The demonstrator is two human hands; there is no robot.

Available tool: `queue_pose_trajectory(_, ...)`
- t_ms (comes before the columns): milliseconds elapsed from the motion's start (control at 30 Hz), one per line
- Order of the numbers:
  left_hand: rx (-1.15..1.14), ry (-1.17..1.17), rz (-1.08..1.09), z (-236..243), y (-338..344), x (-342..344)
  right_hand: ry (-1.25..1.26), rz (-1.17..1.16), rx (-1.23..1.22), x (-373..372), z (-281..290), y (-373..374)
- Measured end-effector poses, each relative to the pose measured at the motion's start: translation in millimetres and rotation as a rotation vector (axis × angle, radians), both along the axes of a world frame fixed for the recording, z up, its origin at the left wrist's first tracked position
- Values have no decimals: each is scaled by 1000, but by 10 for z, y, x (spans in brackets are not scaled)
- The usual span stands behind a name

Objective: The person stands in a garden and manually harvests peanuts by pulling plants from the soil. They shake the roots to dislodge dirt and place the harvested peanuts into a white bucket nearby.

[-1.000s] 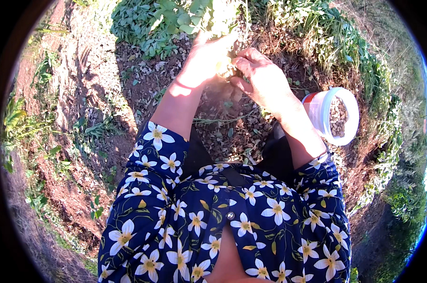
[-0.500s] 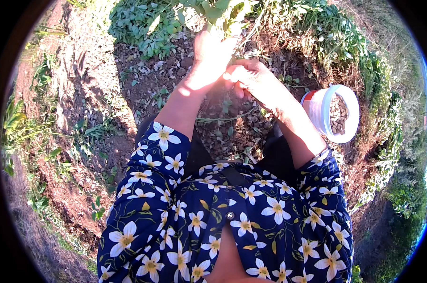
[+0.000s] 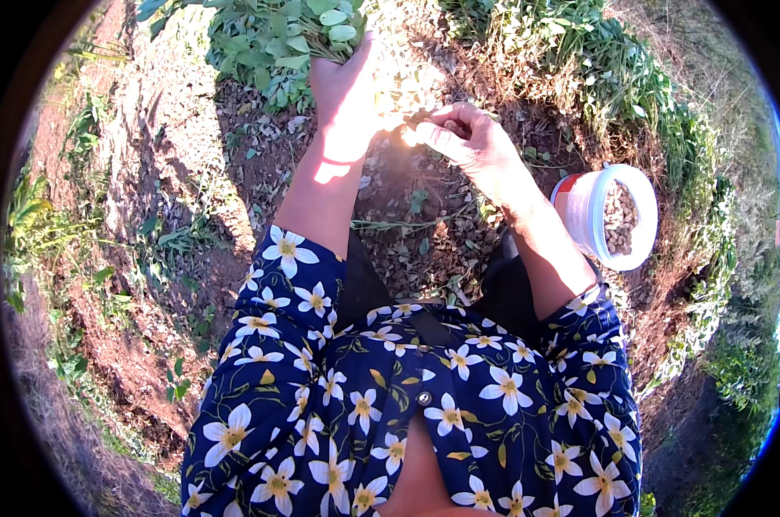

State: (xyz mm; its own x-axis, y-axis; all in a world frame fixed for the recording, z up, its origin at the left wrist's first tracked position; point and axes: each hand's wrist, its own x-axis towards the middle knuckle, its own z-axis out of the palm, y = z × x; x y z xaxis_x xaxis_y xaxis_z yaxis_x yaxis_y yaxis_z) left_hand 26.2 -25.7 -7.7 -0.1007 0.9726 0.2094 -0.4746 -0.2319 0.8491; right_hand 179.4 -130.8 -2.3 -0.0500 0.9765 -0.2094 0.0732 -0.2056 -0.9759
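Observation:
My left hand [image 3: 342, 86] grips a bunch of leafy green plants [image 3: 308, 30] by the stems at the top of the view, their leaves tipped leftward. Pale roots [image 3: 404, 96], washed out by sunlight, hang to the right of that hand. My right hand [image 3: 472, 145] is closed at those roots, thumb and forefinger pinched on something small that I cannot make out. To the right of my right forearm stands a white plastic bucket [image 3: 583, 207] partly filled with tan peanut pods [image 3: 619, 220].
Shaded soil [image 3: 407, 250] with dry leaves lies between my legs. Green foliage [image 3: 605, 77] borders it at the upper right. A sunlit strip of reddish earth [image 3: 157, 129] with scattered weeds runs along the left.
My left hand has moved left and up with the bunch, tilting it leftward and exposing the roots. My right hand has shifted slightly right, still pinched.

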Motion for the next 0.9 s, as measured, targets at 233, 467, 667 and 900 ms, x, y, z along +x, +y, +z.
queue_pose_trajectory(233, -192, 121, -158, -20, -134, -29, -527, 68, 168, -167, 43, -16)
queue_pose_trajectory(467, -37, 268, -121, -118, -234, -29, -339, 70, 61, -182, 76, 16)
queue_pose_trajectory(667, -8, 318, -26, -138, -171, 15, 173, 28, -216, -122, -23, 38)
queue_pose_trajectory(900, -22, -4, -88, 44, -251, 143, 104, 168, -225, -93, -60, 26)
